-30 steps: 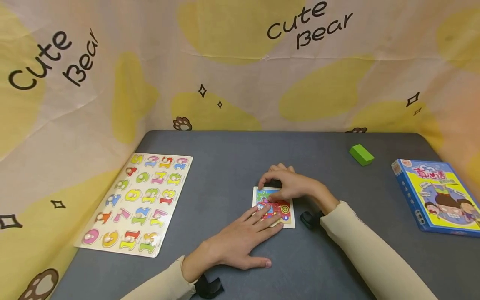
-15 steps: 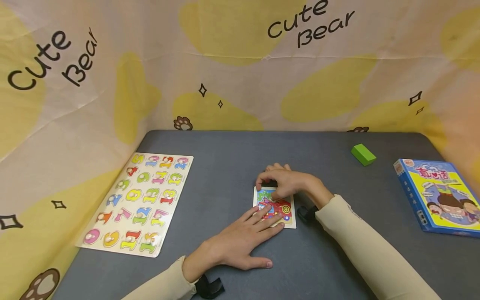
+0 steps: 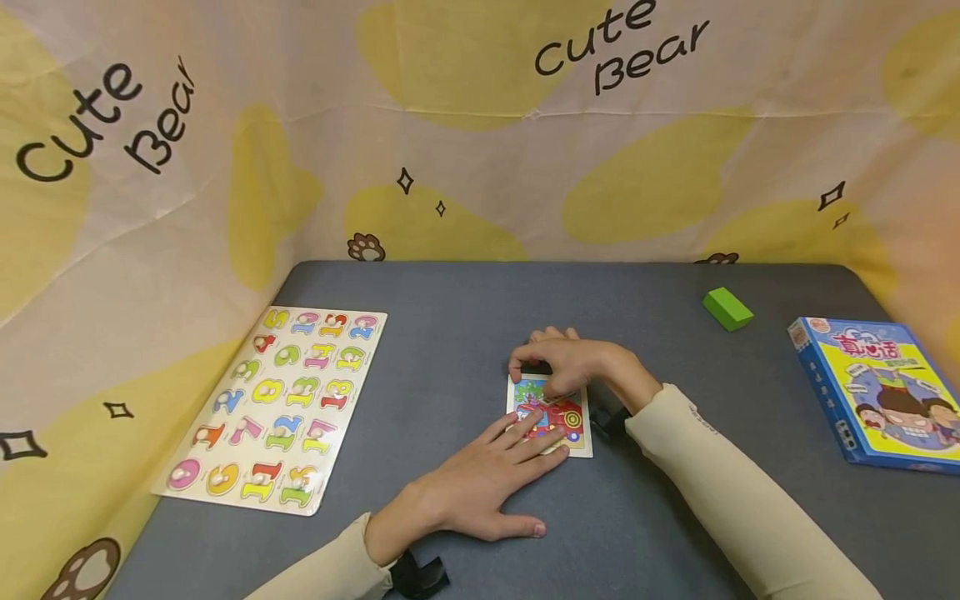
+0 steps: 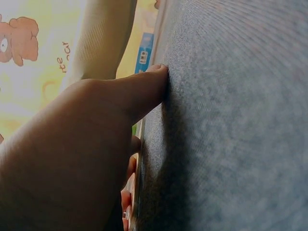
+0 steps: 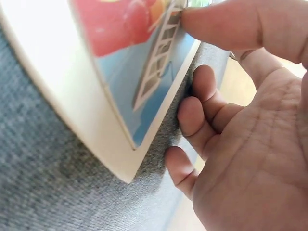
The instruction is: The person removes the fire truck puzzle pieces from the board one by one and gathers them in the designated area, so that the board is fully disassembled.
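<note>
A small jigsaw puzzle (image 3: 576, 446), white-bordered with a red vehicle on blue, lies flat on the grey table. Spread, straight fingers of my left hand (image 3: 483, 483) rest on its near left part, and the thumb touches the tabletop. From the far side my right hand (image 3: 573, 367) reaches over, its thumb on the picture and its index finger curled down at the far left corner. In the right wrist view, the right thumb (image 5: 216, 24) touches the picture beside a printed ladder, while the other fingers curl just beyond the border. Both hands cover part of the picture.
A number puzzle board (image 3: 285, 408) with several colourful knobbed numerals lies at the left. At the far right are a green block (image 3: 727, 309) and a blue and yellow box (image 3: 885, 392). A printed cloth (image 3: 465, 150) hangs behind the table.
My right hand and forearm have shifted slightly left along the far edge of the jigsaw puzzle. My left hand stays in place, and the view has turned a little.
</note>
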A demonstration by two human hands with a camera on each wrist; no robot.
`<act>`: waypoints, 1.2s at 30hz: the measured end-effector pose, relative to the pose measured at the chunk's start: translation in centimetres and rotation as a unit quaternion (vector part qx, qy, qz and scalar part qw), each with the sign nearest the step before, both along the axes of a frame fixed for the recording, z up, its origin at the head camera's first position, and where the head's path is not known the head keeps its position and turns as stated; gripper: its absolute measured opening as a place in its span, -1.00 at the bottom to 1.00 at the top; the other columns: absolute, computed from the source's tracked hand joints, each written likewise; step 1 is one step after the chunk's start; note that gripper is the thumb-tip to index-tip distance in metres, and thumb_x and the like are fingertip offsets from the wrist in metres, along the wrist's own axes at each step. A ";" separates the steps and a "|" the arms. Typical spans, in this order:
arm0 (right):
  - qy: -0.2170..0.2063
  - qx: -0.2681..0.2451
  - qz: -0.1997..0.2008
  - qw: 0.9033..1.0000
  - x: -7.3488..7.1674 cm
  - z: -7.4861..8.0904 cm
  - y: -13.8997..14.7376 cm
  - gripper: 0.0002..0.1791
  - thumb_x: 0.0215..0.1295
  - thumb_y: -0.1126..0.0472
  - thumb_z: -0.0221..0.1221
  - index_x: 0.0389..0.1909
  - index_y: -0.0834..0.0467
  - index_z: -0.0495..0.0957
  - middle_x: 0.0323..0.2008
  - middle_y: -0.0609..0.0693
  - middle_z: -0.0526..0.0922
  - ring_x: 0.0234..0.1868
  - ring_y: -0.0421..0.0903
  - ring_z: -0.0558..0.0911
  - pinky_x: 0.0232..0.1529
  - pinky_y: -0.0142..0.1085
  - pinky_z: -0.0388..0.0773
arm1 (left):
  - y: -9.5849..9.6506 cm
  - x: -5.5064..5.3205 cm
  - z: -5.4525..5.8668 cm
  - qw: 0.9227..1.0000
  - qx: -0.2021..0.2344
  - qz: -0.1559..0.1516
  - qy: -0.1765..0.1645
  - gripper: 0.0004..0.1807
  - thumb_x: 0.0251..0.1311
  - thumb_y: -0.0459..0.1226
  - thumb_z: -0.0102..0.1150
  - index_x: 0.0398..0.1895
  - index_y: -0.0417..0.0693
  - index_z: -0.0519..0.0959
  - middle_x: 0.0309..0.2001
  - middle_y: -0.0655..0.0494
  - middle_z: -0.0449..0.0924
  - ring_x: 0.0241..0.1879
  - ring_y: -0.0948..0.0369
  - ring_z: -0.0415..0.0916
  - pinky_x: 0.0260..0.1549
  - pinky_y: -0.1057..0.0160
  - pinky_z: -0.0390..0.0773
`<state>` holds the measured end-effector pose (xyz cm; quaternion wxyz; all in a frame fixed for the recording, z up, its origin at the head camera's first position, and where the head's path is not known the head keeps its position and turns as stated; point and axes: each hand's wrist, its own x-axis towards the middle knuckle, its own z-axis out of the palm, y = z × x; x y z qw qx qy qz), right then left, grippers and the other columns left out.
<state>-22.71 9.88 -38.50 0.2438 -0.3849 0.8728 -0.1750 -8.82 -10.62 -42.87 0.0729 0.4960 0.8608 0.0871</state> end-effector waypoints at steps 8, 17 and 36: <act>0.004 0.019 0.001 1.000 0.1 0.3 -0.5 -0.56 -0.04 0.34 0.34 -0.18 -0.20 0.56 -0.17 -0.07 0.46 -0.09 -0.07 0.31 -0.05 -0.15 0.11 | 0.0 0.0 0.0 1.000 0.001 0.002 0.007 -0.10 0.38 0.33 -0.09 0.65 0.18 0.02 0.67 0.24 -0.12 0.66 0.02 -0.17 0.61 -0.05 -0.09; 0.003 0.018 -0.006 1.000 0.1 0.3 -0.5 -0.55 -0.04 0.33 0.34 -0.18 -0.23 0.56 -0.14 -0.08 0.47 -0.06 -0.07 0.32 -0.03 -0.14 0.12 | -0.1 -0.1 0.0 1.000 0.003 0.006 -0.008 -0.09 0.37 0.32 -0.06 0.66 0.19 0.01 0.67 0.25 -0.11 0.66 0.02 -0.18 0.61 -0.04 -0.11; -0.013 0.044 0.000 0.999 -0.5 0.1 -1.5 -0.58 -0.13 0.38 0.32 -0.27 -0.13 0.50 -0.26 -0.06 0.37 -0.17 -0.06 0.24 -0.16 -0.16 0.00 | 0.0 -0.2 -0.4 1.000 0.009 0.002 0.020 -0.09 0.36 0.34 -0.05 0.65 0.18 0.05 0.67 0.24 -0.09 0.67 0.03 -0.25 0.61 -0.03 -0.07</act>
